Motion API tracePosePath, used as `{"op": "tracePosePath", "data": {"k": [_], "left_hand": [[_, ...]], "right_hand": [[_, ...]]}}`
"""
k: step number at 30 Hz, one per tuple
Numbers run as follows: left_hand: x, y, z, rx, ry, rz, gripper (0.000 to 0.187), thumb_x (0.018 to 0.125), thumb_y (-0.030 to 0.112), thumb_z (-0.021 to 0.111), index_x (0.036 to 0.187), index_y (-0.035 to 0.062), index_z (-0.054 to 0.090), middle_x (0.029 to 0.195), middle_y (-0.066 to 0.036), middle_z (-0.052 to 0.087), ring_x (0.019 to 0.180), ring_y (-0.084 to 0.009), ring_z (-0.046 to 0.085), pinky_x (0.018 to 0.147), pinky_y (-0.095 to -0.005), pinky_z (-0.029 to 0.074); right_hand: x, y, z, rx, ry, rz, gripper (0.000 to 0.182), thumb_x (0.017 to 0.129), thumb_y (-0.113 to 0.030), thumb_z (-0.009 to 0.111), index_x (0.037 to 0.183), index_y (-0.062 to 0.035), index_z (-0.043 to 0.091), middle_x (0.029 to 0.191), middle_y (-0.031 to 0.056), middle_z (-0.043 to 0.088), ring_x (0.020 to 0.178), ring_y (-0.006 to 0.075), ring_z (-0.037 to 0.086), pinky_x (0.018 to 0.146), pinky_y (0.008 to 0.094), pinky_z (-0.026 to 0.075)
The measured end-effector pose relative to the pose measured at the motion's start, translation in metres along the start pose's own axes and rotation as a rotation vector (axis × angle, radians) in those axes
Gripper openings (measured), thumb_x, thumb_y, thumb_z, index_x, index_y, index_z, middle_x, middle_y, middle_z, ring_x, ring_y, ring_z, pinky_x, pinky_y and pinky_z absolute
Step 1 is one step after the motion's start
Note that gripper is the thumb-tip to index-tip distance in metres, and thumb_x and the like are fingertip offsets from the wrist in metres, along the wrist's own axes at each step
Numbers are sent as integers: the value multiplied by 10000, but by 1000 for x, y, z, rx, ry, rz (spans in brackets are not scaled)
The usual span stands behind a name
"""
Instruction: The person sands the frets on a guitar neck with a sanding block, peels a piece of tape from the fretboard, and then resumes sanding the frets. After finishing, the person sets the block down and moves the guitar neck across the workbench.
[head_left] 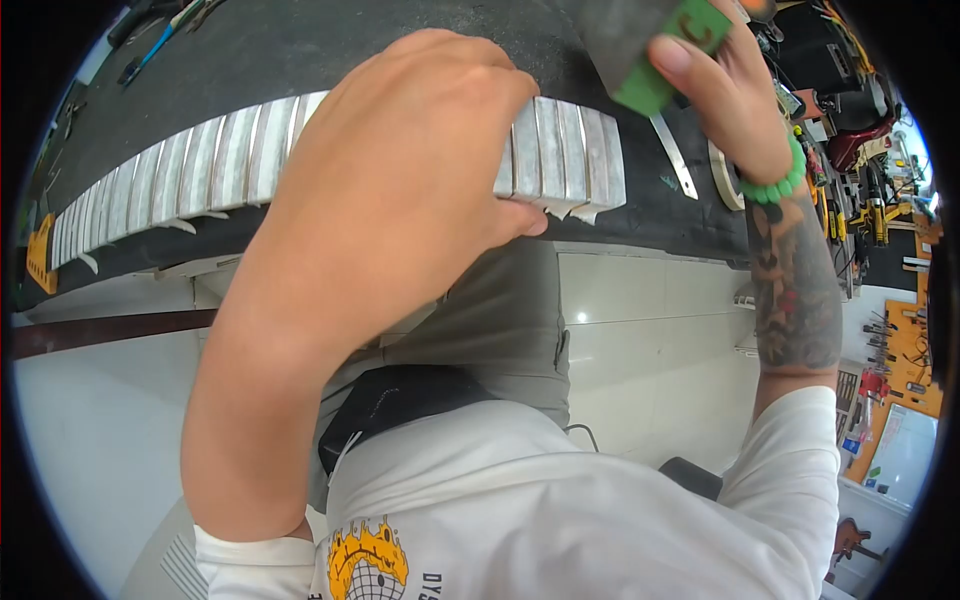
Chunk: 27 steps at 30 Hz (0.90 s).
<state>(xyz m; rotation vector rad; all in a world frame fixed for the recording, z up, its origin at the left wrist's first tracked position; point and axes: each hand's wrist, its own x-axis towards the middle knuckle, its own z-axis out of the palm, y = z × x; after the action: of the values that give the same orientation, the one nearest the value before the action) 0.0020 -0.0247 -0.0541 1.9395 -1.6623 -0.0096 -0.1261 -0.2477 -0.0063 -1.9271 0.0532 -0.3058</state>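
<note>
A long fretted guitar neck, its fingerboard covered in whitish tape strips with thin dark lines between them, lies along the bench. My left hand reaches over it and grips it toward the right end, thumb on the near edge and fingers hidden beyond. Loose tape ends stick out along the near side. Raised above the bench at upper right, my right hand holds a green block, a sanding block by its look, with a grey face and a dark letter. The block is slightly blurred and apart from the neck.
A thin metal ruler-like strip and a tape roll lie right of the neck. An orange-yellow piece stands at its left end. A blue-handled tool is far left. Crowded tools line the right side.
</note>
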Motion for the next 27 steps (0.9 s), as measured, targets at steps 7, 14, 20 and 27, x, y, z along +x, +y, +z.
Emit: {"op": "tracePosePath", "data": {"k": [7, 14, 20, 27], "left_hand": [[-6, 3, -1, -83, 59, -14, 601, 595, 105, 911, 1138, -31, 692, 1213, -147, 675, 1236, -360, 597, 1044, -429, 482], [-9, 4, -4, -86, 31, -38, 621, 565, 89, 916, 1134, -16, 693, 1208, -139, 672, 1257, -369, 589, 1045, -457, 485], [-8, 9, -6, -108, 44, -47, 630, 546, 89, 915, 1129, 2, 693, 1205, -125, 672, 1276, -366, 586, 1046, -464, 492], [-4, 14, -4, -98, 30, -49, 645, 532, 88, 921, 1131, 11, 697, 1216, -112, 680, 1279, -366, 588, 1049, -466, 492]], "right_hand": [[-44, -15, 14, -588, -183, -322, 1084, 662, -484, 956, 1482, -13, 427, 1540, 276, 342, 1317, 460, 549, 1028, 543, 522], [-10, 16, 13, -693, -60, -387, 957, 733, -595, 847, 1433, -44, 499, 1487, 286, 429, 1377, 413, 470, 1017, 510, 499], [-29, 0, 21, -636, -171, -394, 939, 719, -535, 879, 1418, -33, 502, 1489, 287, 442, 1369, 356, 484, 1046, 471, 488], [-21, 2, 10, -749, -144, -504, 949, 720, -431, 934, 1453, -35, 478, 1453, 294, 499, 1370, 336, 502, 1114, 430, 459]]}}
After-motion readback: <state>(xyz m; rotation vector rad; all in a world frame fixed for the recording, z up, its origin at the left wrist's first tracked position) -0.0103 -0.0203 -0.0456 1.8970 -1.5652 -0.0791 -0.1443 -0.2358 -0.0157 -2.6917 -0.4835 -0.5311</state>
